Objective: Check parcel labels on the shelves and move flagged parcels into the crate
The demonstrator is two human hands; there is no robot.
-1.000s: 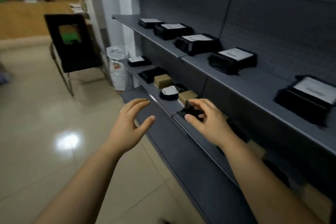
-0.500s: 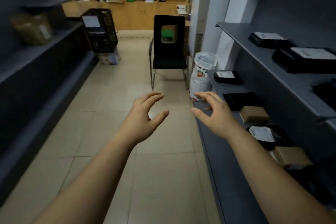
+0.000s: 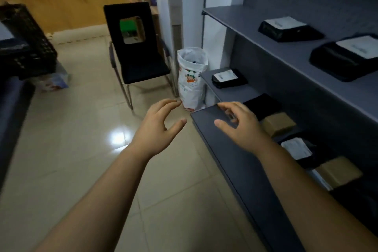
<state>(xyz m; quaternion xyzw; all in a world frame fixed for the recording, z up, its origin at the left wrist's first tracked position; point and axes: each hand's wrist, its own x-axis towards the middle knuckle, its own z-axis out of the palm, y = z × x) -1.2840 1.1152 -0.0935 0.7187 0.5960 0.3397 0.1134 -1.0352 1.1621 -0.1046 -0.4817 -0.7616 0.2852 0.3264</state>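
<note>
Observed change: a second ago the right hand (image 3: 243,127) rested on a small black parcel at the lip of the middle shelf (image 3: 235,93). It has since come off, and the person turned toward the aisle and partly back. Both hands now carry nothing. The left hand (image 3: 157,127) hangs over the floor and the right hand over the far corner of the bottom shelf (image 3: 221,149). The fingers of each are spread and loosely curved, thumb apart from the rest, pinching nothing. Finding: that parcel was evidently left in place, so no transfer is under way and the label check goes on. The crate (image 3: 26,43) stands at ten o'clock of the hands, well apart across the aisle, and its contents are too blurred to report. The parcels remain on the shelves. Nearest is an unlabelled black parcel (image 3: 263,104) at one o'clock of the right hand, with a brown parcel (image 3: 278,124) just beside it at three o'clock. A labelled parcel (image 3: 227,77) lies near the shelf's far end at twelve o'clock. That one lies flat, label upward, its long axis running roughly nine-to-three, from shelf lip toward the back wall. A black chair (image 3: 137,47) and a white sack (image 3: 191,80) stand beyond the hands.
</note>
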